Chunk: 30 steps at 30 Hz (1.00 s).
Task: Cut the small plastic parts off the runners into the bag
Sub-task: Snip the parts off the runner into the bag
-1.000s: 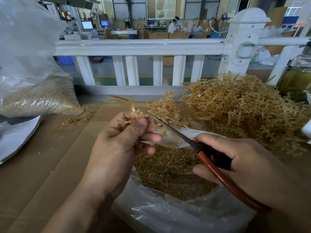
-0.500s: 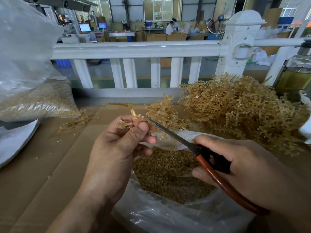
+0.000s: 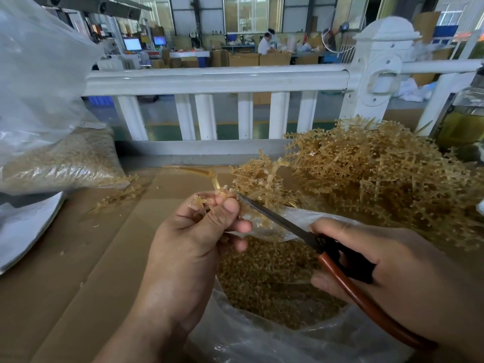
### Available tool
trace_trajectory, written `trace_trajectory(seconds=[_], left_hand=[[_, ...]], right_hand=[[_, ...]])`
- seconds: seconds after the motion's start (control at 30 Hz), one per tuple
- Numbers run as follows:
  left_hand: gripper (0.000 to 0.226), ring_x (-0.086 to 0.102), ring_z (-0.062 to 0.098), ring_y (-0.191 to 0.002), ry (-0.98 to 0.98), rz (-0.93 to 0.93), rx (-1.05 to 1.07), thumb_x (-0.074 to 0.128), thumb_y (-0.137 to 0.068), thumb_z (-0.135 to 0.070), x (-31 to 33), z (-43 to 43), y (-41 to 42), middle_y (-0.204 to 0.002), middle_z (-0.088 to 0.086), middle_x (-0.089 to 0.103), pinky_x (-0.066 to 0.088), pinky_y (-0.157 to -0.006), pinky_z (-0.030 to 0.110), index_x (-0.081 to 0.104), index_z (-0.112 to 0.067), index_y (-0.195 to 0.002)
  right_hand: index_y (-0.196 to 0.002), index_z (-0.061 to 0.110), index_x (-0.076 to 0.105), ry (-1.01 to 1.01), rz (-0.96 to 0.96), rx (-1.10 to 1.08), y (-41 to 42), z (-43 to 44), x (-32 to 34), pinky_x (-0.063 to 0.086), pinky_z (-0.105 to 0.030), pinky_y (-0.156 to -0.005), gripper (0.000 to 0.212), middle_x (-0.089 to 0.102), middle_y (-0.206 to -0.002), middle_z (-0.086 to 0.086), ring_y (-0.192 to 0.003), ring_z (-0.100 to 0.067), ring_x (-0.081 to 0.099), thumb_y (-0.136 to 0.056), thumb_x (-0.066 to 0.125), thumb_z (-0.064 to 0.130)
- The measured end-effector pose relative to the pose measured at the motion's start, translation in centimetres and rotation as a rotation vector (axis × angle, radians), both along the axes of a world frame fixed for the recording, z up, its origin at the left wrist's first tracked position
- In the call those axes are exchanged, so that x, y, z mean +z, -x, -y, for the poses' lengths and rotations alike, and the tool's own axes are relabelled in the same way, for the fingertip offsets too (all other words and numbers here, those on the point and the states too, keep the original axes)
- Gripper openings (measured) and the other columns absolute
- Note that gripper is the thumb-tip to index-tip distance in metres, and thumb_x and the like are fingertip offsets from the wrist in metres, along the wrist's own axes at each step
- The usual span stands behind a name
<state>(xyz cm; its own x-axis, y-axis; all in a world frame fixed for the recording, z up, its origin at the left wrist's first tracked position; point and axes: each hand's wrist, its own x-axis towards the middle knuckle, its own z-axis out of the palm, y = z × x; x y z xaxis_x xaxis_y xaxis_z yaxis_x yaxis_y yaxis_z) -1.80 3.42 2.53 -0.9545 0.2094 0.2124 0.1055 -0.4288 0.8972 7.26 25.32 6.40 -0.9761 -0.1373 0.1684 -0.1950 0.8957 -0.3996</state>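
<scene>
Scissors (image 3: 277, 221) tip is edging left onto the runner (image 3: 216, 183); left hand (image 3: 193, 247) is pinching it, stem upward, by the bag (image 3: 262, 341) rim at the table (image 3: 78, 258) near edge, right hand (image 3: 406, 271) gripping the handles, just rightward.

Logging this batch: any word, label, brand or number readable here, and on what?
None can be read.
Screens of the background monitors: too small and blurred.
On the scissors, bag and bottle no print shows.

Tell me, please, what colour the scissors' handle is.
Reddish-brown, with a black part by the pivot; the head view shows the handle in the right hand.
</scene>
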Motion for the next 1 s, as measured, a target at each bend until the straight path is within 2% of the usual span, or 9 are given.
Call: trace_trajectory(seconds=[0.23,0.37,0.5,0.67,0.8,0.9,1.0], left_hand=[[0.020,0.066,0.017,-0.065,-0.010,0.008,0.024,0.079,-0.073,-0.033,0.30,0.11,-0.05,-0.075,0.009,0.070,0.052,-0.054,0.025,0.074,-0.016,-0.083],[0.021,0.065,0.017,-0.062,-0.020,0.023,0.033,0.078,-0.073,-0.031,0.27,0.16,-0.12,-0.073,0.009,0.070,0.052,-0.053,0.025,0.074,-0.014,-0.083],[0.015,0.064,0.017,-0.061,-0.014,0.019,0.016,0.077,-0.075,-0.031,0.25,0.01,-0.24,-0.074,0.010,0.070,0.052,-0.053,0.025,0.076,-0.017,-0.081],[0.015,0.067,0.017,-0.065,-0.002,0.017,0.034,0.076,-0.075,-0.034,0.31,-0.12,-0.36,-0.076,0.009,0.072,0.054,-0.057,0.025,0.078,-0.020,-0.080],[0.019,0.068,0.018,-0.067,0.010,0.020,0.056,0.077,-0.073,-0.036,0.32,-0.14,-0.27,-0.077,0.010,0.072,0.054,-0.058,0.025,0.078,-0.019,-0.082],[0.019,0.069,0.018,-0.067,-0.003,0.014,0.064,0.077,-0.073,-0.035,0.36,-0.30,-0.27,-0.077,0.010,0.073,0.054,-0.058,0.025,0.078,-0.019,-0.082],[0.016,0.070,0.018,-0.069,-0.015,-0.001,0.056,0.075,-0.075,-0.034,0.40,-0.31,-0.24,-0.077,0.009,0.072,0.054,-0.057,0.024,0.078,-0.019,-0.081]], right_hand=[[-0.123,0.057,0.049,0.020,-0.020,-0.033,-0.10,0.09,0.17,0.051,-0.015,-0.058,0.056,0.061,-0.099,0.030,-0.077,0.009,0.063,-0.078,0.040,0.089],[-0.123,0.060,0.045,-0.032,0.002,-0.032,-0.08,0.11,0.11,0.055,-0.023,-0.057,0.057,0.061,-0.091,0.021,-0.078,0.003,0.063,-0.076,0.037,0.091],[-0.123,0.057,0.046,-0.033,0.022,-0.021,-0.10,0.06,0.03,0.054,-0.024,-0.058,0.057,0.060,-0.089,0.019,-0.078,-0.002,0.063,-0.075,0.045,0.087],[-0.118,0.057,0.047,-0.008,0.042,-0.010,-0.02,-0.09,-0.18,0.052,-0.019,-0.064,0.059,0.059,-0.095,0.023,-0.085,-0.002,0.061,-0.071,0.041,0.091],[-0.117,0.057,0.047,0.055,0.058,0.000,0.04,-0.11,-0.31,0.055,-0.029,-0.068,0.063,0.064,-0.094,0.018,-0.084,-0.005,0.064,-0.067,0.041,0.094],[-0.117,0.058,0.047,0.064,0.062,0.005,0.08,-0.07,-0.23,0.055,-0.030,-0.068,0.061,0.064,-0.094,0.018,-0.084,-0.004,0.064,-0.067,0.043,0.092],[-0.116,0.059,0.046,0.047,0.048,-0.009,0.04,-0.02,-0.15,0.053,-0.026,-0.065,0.065,0.062,-0.095,0.023,-0.085,-0.001,0.062,-0.064,0.036,0.095]])
